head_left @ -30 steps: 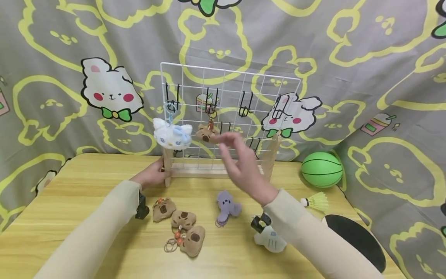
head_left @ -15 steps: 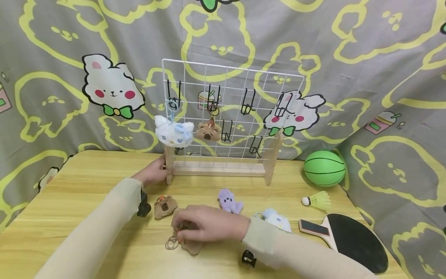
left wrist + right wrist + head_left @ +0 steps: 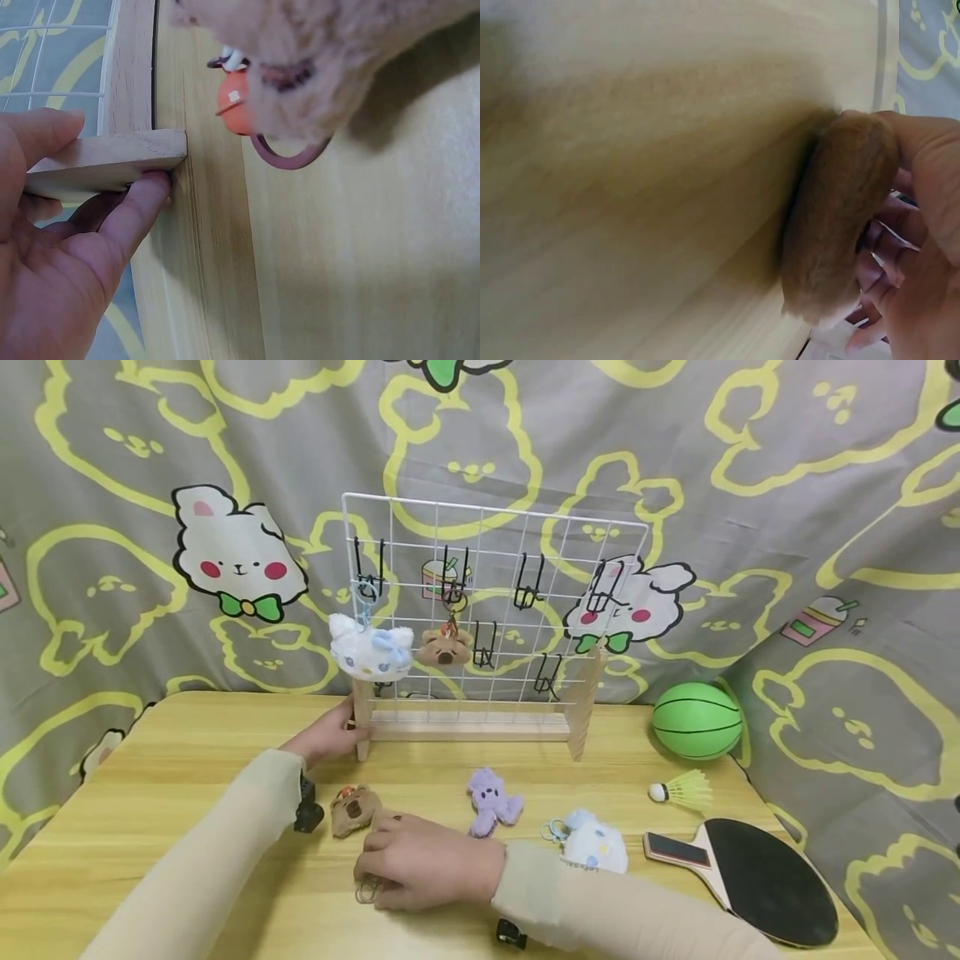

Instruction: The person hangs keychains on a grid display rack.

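Note:
My left hand grips the wooden side foot of a white wire-grid rack, thumb and fingers on opposite faces. My right hand is low over the table, fingers curled at a brown plush keychain. Its metal ring shows beside the fingertips, while the hand hides most of the plush in the head view. Left of that hand lies another brown plush keychain with an orange bead. On the rack's black hooks hang a white cat plush keychain and a brown plush keychain.
A purple plush keychain and a white-and-blue plush keychain lie right of centre. Farther right are a black table tennis paddle, a yellow shuttlecock and a green ball. A patterned curtain hangs behind.
My right hand came down from the brown plush hanging on the rack to the brown plush keychains on the table, then shifted slightly toward the ring. My left hand stayed on the rack.

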### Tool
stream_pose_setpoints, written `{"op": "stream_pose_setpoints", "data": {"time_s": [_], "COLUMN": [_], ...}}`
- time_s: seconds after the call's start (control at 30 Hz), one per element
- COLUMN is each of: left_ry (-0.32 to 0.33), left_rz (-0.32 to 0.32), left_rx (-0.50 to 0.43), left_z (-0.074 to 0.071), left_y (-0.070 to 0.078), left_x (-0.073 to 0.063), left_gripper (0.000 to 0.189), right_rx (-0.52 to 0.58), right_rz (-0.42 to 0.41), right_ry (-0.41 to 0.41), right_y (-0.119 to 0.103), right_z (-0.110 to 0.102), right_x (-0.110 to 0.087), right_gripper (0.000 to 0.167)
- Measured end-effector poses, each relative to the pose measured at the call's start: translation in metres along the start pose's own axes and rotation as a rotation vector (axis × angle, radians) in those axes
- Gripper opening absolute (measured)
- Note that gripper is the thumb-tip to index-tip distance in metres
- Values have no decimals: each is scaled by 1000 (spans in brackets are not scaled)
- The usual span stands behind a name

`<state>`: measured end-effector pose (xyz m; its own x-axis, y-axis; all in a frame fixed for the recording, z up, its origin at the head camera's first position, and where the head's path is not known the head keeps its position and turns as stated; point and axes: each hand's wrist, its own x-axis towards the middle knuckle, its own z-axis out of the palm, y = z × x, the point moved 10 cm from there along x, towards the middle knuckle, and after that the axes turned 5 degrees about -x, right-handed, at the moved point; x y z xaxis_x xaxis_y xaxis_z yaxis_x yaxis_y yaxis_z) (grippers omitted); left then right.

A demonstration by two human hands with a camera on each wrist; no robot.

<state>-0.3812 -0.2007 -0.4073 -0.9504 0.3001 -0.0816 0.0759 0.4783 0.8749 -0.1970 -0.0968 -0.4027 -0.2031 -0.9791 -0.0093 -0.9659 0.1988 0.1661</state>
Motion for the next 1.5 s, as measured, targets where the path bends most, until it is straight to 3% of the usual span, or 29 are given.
{"op": "stream_pose_setpoints", "data": {"time_s": [0.3, 0.6, 0.97, 1.07, 1.27, 1.5], "left_ry": [10, 2, 9, 15, 10, 6], "left_rz": [-1, -27, -28, -28, -41, -43], "left_rx": [12, -23, -5, 7, 5, -5], "left_z": [1, 3, 4, 3, 3, 3], "left_y": [-2, -5, -2, -2, -4, -4], "left_x": [3, 1, -1, -2, -1, -2], "left_gripper": [82, 83, 82, 82, 83, 82], "right_rx": [4, 60, 204, 298, 668, 942], "right_rz": [66, 18, -19, 2, 87, 221], "right_ry": [28, 22, -42, -47, -20, 41], "right_y": [1, -2, -3, 2, 22, 48], "right_z": [1, 4, -1, -3, -3, -3], "right_x": [0, -2, -13, -18, -30, -48], "right_gripper": [15, 10, 20, 23, 28, 27]}}
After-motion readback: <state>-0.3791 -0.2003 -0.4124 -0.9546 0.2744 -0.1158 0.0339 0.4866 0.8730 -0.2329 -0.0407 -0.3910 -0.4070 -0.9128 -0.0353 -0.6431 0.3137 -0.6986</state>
